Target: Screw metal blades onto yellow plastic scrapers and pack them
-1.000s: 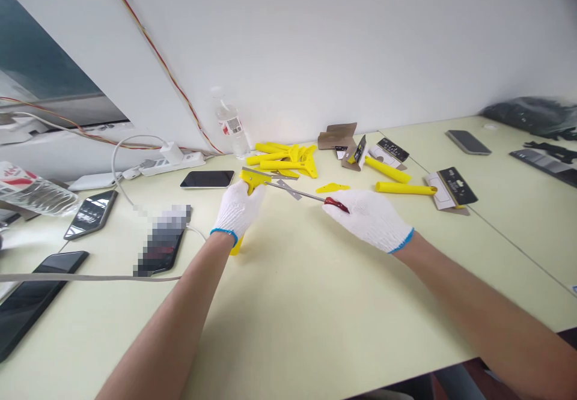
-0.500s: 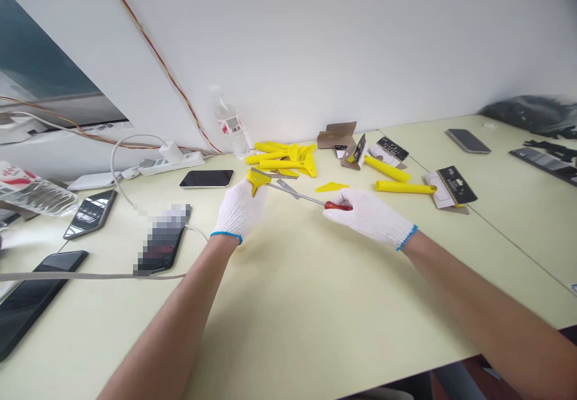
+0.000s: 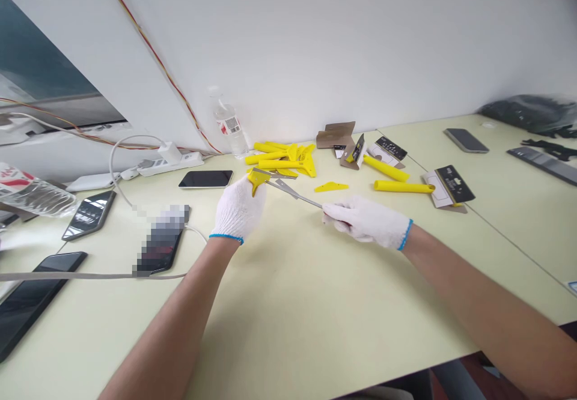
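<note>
- Both hands wear white knit gloves. Left hand (image 3: pixel 238 211) is closed in a full fist round the handle of a yellow scraper (image 3: pixel 258 178). The scraper's head stands out above the knuckles, held just above the table (image 3: pixel 315 304), toward its far side.
- Right hand (image 3: pixel 367 223) is closed round the grip of a screwdriver (image 3: pixel 295 194). The grip is hidden inside the glove, and only the slim metal shaft shows, slanting up and left to the scraper's head.
- The tip lies at the head. Whether it sits in a screw cannot be told from this view.
- Assessment: the shaft meets the head at a slant. The work would go better with the shaft square to the fastener, steady pressure along it, and the left wrist braced on the table so the head cannot twist.
- Assessment: the metal edge at the head faces away from the left fingers, which is sound practice.
- Nearby: a pile of yellow handles (image 3: pixel 282 160) just behind the scraper, a loose yellow part (image 3: pixel 331 187) beside the shaft, packaging cards (image 3: pixel 451 187) to the right, and a phone (image 3: pixel 206 178) and a water bottle (image 3: pixel 228 125) to the left.
</note>
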Demonstrator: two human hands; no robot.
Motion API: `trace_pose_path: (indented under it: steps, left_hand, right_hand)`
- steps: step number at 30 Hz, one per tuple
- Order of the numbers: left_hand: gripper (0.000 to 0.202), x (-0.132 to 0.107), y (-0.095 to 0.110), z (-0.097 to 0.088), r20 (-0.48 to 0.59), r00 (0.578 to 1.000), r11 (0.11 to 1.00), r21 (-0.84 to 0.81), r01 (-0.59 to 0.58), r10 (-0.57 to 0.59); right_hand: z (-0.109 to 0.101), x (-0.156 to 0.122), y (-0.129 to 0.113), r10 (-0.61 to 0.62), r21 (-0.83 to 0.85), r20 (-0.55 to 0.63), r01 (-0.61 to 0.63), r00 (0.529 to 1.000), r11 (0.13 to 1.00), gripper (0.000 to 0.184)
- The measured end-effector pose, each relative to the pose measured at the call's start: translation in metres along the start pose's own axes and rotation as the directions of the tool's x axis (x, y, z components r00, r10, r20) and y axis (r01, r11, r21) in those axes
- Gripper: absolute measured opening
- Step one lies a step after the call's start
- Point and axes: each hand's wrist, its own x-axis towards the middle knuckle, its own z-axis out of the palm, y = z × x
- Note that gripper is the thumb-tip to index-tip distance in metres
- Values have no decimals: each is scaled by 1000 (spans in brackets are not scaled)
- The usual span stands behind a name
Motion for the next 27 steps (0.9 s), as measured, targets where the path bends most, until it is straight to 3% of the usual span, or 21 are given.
trace_pose_path:
  steps: [2,3,5,7,10,12,14,17,19,21,22,24,27]
  left_hand:
    - [24,2,-4,-1,-23,999,997,58,-40,42]
    - [25,4,-5,-2,-25,998,996,69,-48,50]
    - [26,6,-8,-3,-27,998,997,65,-46,48]
    - [28,7,-9,-4,-29,999,997,63,-44,46]
    - [28,6,-8,-3,-22,999,997,73,-34,36]
    - [26,6,-6,-1,-11,1000,998,63,-27,28]
    - [25,7,-3,-1,-12,1000,999,43,-22,23]
    - [25,10,0,-2,-46,998,999,26,-35,36]
    - [24,13,1,-4,-58,997,998,24,-57,59]
    - [23,16,2,-4,-49,996,997,29,-73,74]
    - [23,17,2,-5,-42,996,996,32,-79,80]
    - [24,21,3,-6,-41,995,995,40,-91,93]
    - [25,26,9,-7,-50,992,992,66,-112,115]
  right_hand:
    - [-3,1,0,58,153,118,-76,991,985,37]
    - [-2,3,1,50,142,90,-62,995,988,35]
    - [3,6,6,-46,-50,-107,41,993,998,32]
    - [10,8,13,-237,-372,-291,119,927,921,29]
    - [17,9,19,-427,-680,-384,62,819,730,29]
    - [17,7,18,-442,-710,-411,24,797,704,32]
    - [14,4,13,-392,-633,-367,82,843,770,35]
    - [5,1,2,-163,-254,-166,118,972,960,41]
    - [-1,0,-4,-16,-6,-11,15,1000,1000,37]
    - [-3,-1,-7,41,40,-50,-39,998,998,32]
    - [-3,-1,-7,17,-16,-155,-20,988,1000,29]
    - [0,0,-3,-137,-238,-391,44,910,970,22]
    - [6,4,9,-407,-608,-493,30,769,793,24]
